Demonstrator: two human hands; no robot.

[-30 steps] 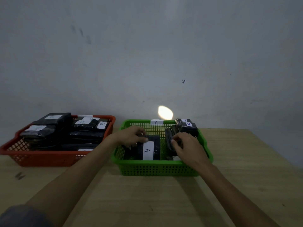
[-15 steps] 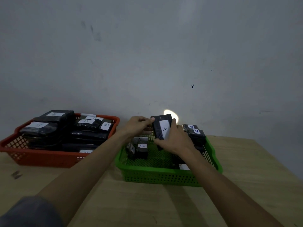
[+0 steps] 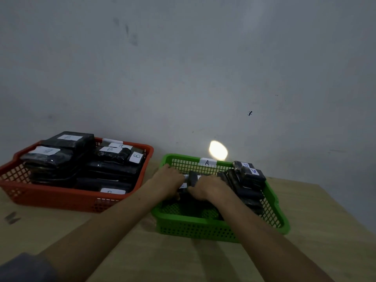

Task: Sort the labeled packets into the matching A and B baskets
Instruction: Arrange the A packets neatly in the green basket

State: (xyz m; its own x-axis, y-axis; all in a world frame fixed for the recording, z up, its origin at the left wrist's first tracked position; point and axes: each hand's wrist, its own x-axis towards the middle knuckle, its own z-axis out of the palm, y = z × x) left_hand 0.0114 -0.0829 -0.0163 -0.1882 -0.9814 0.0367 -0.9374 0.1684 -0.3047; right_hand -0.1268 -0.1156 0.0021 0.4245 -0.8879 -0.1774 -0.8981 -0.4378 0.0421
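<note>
The green basket point(image 3: 203, 228) with an A tag point(image 3: 207, 162) on its far rim stands on the wooden table. Both hands reach into it. My left hand point(image 3: 168, 181) and my right hand point(image 3: 207, 188) grip a black packet point(image 3: 192, 177) standing between them near the basket's far left. More black A-labelled packets point(image 3: 251, 176) are stacked along the basket's right side. The red basket point(image 3: 61, 197) to the left is full of black B-labelled packets point(image 3: 110, 152).
A grey wall rises just behind both baskets, with a bright light spot point(image 3: 218, 150) above the green one. The wooden table point(image 3: 142, 251) extends toward me and to the right of the green basket. A dark mark point(image 3: 12, 217) lies near the table's left edge.
The A-labelled packet that both hands held raised above the green basket has come down inside it at the far left. Both hands lowered with it.
</note>
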